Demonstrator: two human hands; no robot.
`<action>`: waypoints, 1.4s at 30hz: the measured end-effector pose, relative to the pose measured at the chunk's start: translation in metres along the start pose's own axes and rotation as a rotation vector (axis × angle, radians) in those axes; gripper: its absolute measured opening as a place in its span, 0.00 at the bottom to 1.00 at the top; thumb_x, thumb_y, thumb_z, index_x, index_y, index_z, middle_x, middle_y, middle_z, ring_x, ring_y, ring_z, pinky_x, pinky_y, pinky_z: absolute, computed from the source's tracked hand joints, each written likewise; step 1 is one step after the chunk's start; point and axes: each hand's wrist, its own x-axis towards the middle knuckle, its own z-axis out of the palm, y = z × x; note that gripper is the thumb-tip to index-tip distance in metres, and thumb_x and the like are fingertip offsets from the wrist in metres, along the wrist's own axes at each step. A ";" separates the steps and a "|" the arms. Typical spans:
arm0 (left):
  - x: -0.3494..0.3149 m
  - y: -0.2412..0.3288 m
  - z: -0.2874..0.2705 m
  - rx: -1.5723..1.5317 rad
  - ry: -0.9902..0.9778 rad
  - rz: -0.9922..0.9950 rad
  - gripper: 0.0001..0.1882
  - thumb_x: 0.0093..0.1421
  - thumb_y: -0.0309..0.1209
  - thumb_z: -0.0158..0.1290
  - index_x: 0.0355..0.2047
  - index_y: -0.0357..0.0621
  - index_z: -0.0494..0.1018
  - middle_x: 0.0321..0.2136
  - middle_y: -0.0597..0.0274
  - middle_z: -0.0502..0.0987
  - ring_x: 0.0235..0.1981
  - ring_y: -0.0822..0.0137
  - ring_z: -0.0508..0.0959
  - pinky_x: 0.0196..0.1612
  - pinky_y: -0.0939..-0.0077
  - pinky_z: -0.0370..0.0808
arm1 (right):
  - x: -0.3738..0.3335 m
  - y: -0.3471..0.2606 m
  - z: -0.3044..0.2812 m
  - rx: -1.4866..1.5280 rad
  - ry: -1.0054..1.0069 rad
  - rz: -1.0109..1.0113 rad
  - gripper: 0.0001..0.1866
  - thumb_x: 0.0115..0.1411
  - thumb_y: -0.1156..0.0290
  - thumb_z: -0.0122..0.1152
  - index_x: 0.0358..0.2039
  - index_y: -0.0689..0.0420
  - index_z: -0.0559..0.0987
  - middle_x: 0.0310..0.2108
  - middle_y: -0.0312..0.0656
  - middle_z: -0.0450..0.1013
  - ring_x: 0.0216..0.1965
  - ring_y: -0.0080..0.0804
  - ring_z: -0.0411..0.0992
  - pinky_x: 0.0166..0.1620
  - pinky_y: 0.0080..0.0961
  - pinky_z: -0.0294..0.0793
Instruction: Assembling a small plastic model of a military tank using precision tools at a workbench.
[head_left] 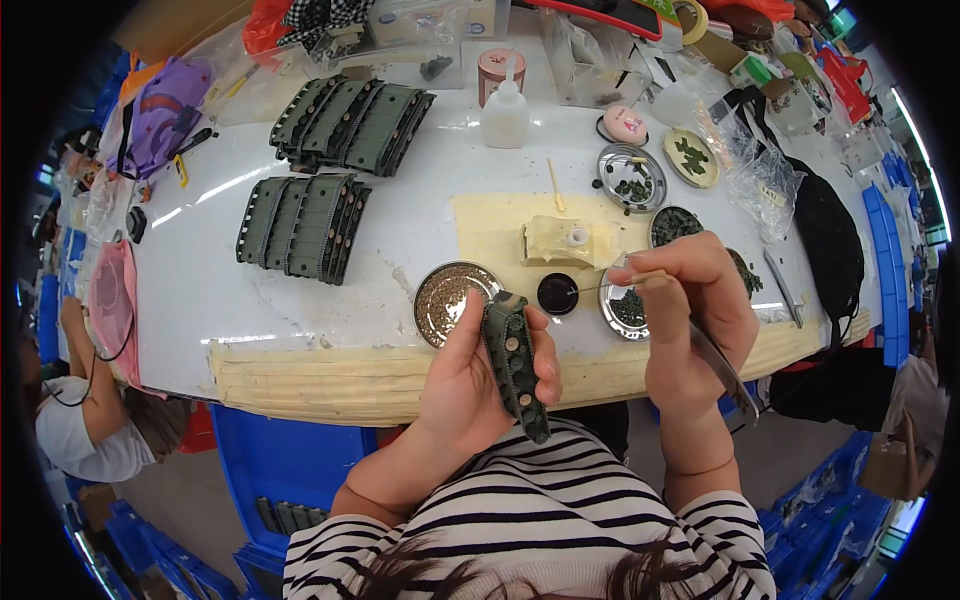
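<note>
My left hand [465, 385] is closed around a long dark green toy tank side piece [517, 375], which has a toothed edge and a few copper-coloured discs along it. In my right hand [690, 320] a thin needle-like tool [610, 285] is pinched between thumb and finger. Its tip is at the small round pot of dark liquid [558, 293]. A pair of metal tweezers [725, 370] also rests in the right hand, pointing down toward the wrist. Close to the left hand stands a round metal dish of small copper-coloured parts [428, 325].
Two stacks of green track pieces, the far stack [350, 122] and near stack [300, 228], lie at the left. A white squeeze bottle [505, 117], a taped block [560, 243] and several dishes of green parts, including a dark-filled one [676, 226], stand beyond my hands. Loose tweezers [783, 288] lie right.
</note>
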 end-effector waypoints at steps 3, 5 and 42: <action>0.000 -0.001 0.003 -0.016 0.008 -0.025 0.29 0.69 0.53 0.23 0.41 0.46 0.69 0.22 0.61 0.71 0.20 0.66 0.67 0.27 0.72 0.62 | -0.005 -0.006 0.011 0.287 -0.088 0.200 0.05 0.61 0.78 0.55 0.37 0.65 0.74 0.31 0.38 0.71 0.31 0.19 0.72 0.33 0.13 0.70; 0.000 -0.003 -0.003 -0.098 -0.084 -0.031 0.31 0.68 0.54 0.22 0.43 0.42 0.67 0.24 0.57 0.73 0.24 0.64 0.72 0.31 0.71 0.68 | -0.008 -0.005 0.014 0.437 -0.095 0.290 0.06 0.62 0.75 0.54 0.38 0.65 0.73 0.32 0.39 0.72 0.33 0.22 0.74 0.36 0.15 0.74; -0.004 -0.001 -0.007 -0.029 -0.043 -0.005 0.30 0.69 0.51 0.23 0.55 0.44 0.63 0.29 0.53 0.74 0.30 0.61 0.73 0.36 0.65 0.69 | 0.006 0.018 0.005 -0.073 0.047 0.113 0.05 0.59 0.76 0.59 0.34 0.63 0.75 0.28 0.36 0.71 0.23 0.15 0.68 0.25 0.15 0.70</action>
